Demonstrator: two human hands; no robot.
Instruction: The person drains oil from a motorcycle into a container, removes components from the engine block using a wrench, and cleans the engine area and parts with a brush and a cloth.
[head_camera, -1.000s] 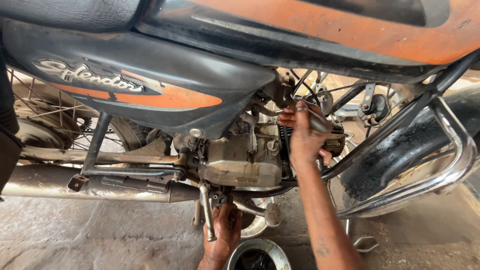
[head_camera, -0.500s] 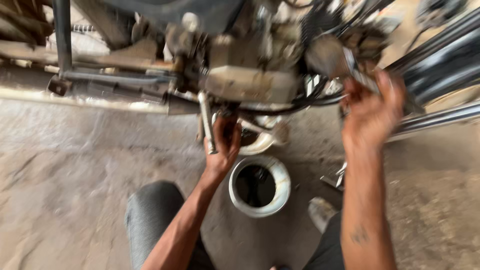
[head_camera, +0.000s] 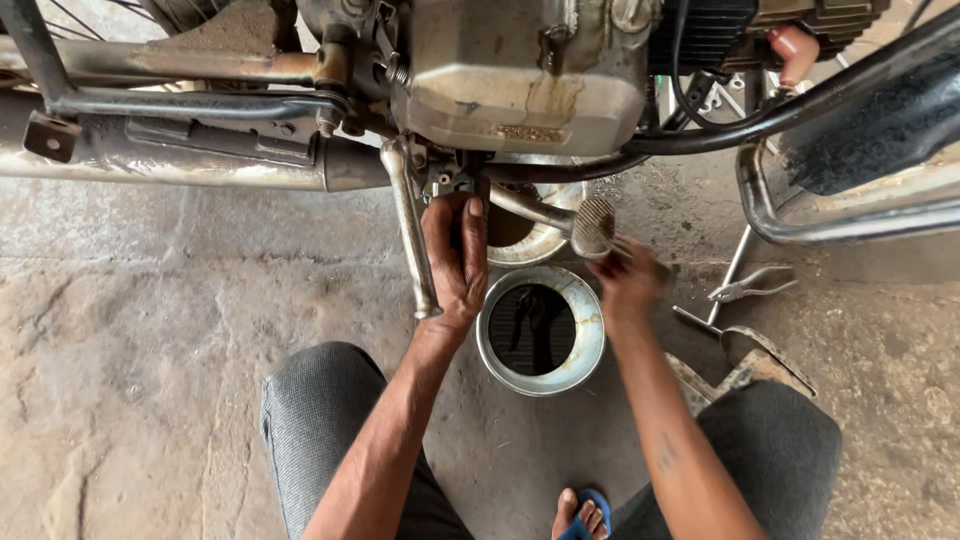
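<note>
My left hand (head_camera: 455, 262) reaches up under the motorcycle engine (head_camera: 525, 75). Its thumb and fingers close around a dark fitting (head_camera: 452, 185) on the engine's underside, beside the chrome lever (head_camera: 410, 235) that hangs down. My right hand (head_camera: 628, 282) is blurred by motion and sits just below the ribbed foot pedal (head_camera: 593, 226). I cannot make out what, if anything, it holds. Between the hands, a round metal bowl (head_camera: 590, 345) with dark liquid stands on the floor.
A second shallow pan (head_camera: 530, 245) lies under the engine. The exhaust pipe (head_camera: 150, 165) runs along the left and a chrome guard bar (head_camera: 800, 225) curves at the right. Pliers (head_camera: 750, 290) and a metal scrap (head_camera: 750, 345) lie on the concrete. My knees and sandalled foot (head_camera: 580, 515) are below.
The view dropped from the bike's side to under the engine. My right hand came down from the upper engine to the foot pedal. My left hand stayed under the engine.
</note>
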